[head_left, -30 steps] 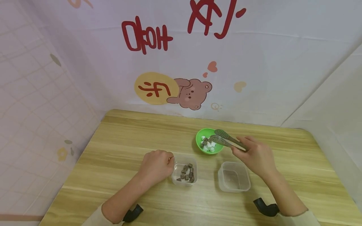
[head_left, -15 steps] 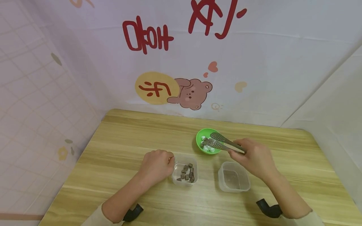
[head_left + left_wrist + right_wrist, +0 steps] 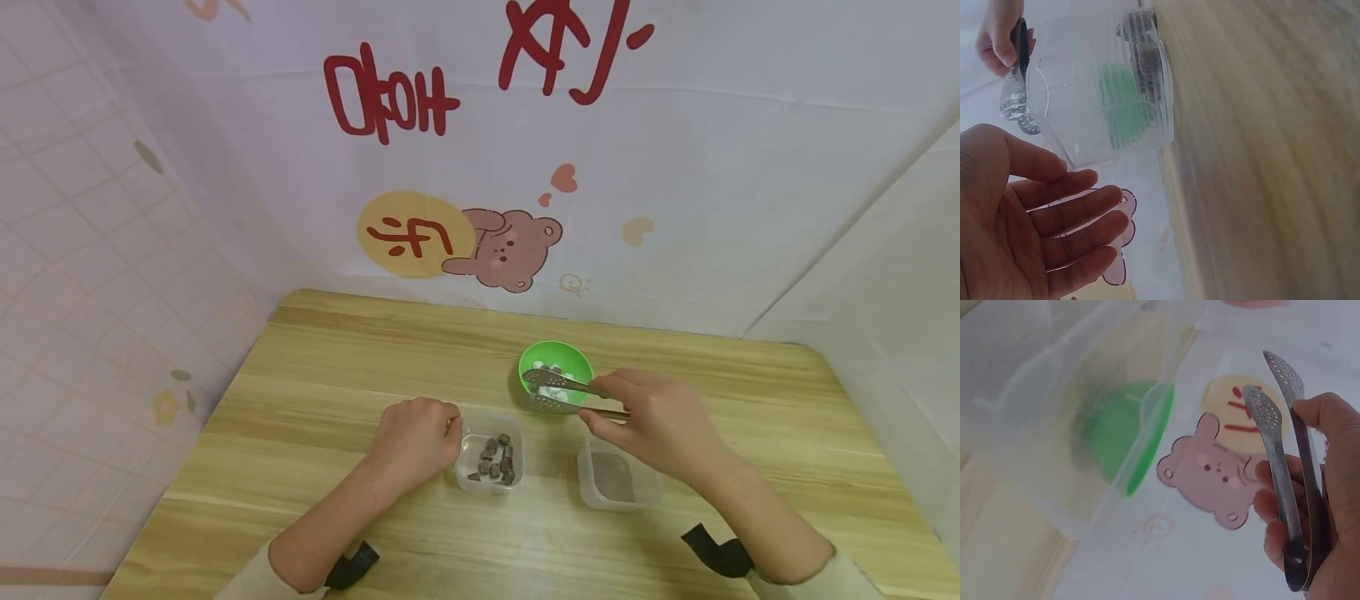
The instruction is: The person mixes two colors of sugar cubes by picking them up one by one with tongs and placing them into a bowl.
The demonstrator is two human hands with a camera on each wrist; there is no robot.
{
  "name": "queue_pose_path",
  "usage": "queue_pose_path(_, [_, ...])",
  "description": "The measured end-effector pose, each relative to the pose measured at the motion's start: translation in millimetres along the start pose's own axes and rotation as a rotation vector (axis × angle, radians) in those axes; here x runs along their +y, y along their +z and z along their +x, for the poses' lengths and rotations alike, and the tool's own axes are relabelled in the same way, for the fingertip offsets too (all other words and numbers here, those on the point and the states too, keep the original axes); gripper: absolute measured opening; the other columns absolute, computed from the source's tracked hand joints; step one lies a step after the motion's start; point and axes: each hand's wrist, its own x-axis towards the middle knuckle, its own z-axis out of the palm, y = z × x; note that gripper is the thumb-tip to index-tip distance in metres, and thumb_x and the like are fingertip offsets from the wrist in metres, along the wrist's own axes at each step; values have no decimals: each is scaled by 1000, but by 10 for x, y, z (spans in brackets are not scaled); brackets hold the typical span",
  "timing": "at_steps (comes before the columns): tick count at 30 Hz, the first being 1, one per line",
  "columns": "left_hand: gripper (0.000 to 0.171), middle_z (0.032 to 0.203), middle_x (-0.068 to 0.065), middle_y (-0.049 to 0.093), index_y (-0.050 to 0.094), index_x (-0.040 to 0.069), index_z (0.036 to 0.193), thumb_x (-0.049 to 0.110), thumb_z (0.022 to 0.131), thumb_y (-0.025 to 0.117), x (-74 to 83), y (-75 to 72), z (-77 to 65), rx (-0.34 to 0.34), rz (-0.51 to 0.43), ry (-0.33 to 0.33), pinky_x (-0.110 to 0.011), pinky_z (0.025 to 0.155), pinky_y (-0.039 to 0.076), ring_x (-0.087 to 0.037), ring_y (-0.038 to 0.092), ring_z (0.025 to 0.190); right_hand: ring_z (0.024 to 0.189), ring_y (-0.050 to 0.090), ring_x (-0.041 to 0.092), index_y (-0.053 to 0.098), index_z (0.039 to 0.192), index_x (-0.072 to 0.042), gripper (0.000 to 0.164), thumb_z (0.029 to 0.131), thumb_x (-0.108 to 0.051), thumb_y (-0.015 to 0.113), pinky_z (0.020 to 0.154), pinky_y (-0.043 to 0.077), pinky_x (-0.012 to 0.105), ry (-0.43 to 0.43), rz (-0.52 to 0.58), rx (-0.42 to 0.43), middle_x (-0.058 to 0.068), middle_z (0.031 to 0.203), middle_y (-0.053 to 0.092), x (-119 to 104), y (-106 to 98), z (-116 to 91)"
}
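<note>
My right hand [image 3: 663, 425] grips metal tongs [image 3: 1282, 462] with perforated tips. Their arms stand apart in the right wrist view, and I see nothing held between the tips. In the head view the tongs reach over a green bowl [image 3: 573, 358] of white and brown cubes, partly covering them. My left hand [image 3: 416, 437] is at the left corner of a clear plastic container [image 3: 1072, 94], its thumb and forefinger pinching the rim. Several brown cubes [image 3: 493, 461] lie in that container.
A second clear container [image 3: 613, 483] stands on the wooden table [image 3: 360, 358] at the right, partly hidden under my right hand. Behind the table hangs a white printed cloth [image 3: 675, 167]. Black wrist straps [image 3: 716, 552] hang near both forearms.
My right hand has moved left and the tongs have swung lower, from the bowl's right side to across its left part. The left hand and both containers stay put.
</note>
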Motion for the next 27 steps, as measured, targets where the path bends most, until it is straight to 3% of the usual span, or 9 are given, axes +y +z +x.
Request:
queue_pose_path(9, [48, 51, 16, 22, 39, 25, 53, 11, 94, 59, 1, -13, 3, -10, 2, -5, -24, 42, 26, -2, 22, 51, 59, 57, 2, 74, 91, -15, 24, 78, -34, 80, 45, 39, 19, -135, -71, -59, -11, 81, 68, -177, 5, 193])
queue_pose_path(17, [47, 51, 16, 21, 38, 24, 53, 11, 94, 58, 3, -11, -1, -5, -14, 1, -24, 42, 26, -2, 21, 50, 54, 41, 1, 67, 81, -17, 25, 76, -32, 86, 44, 31, 19, -210, -123, -192, -12, 71, 53, -332, 91, 270])
queue_pose_path(27, [49, 52, 16, 18, 35, 25, 54, 9, 94, 60, 5, -9, -8, 3, -18, 12, -22, 43, 21, -2, 18, 51, 54, 40, 6, 51, 66, -18, 40, 78, -34, 86, 46, 34, 23, -319, -217, -390, -10, 65, 46, -511, 211, 383])
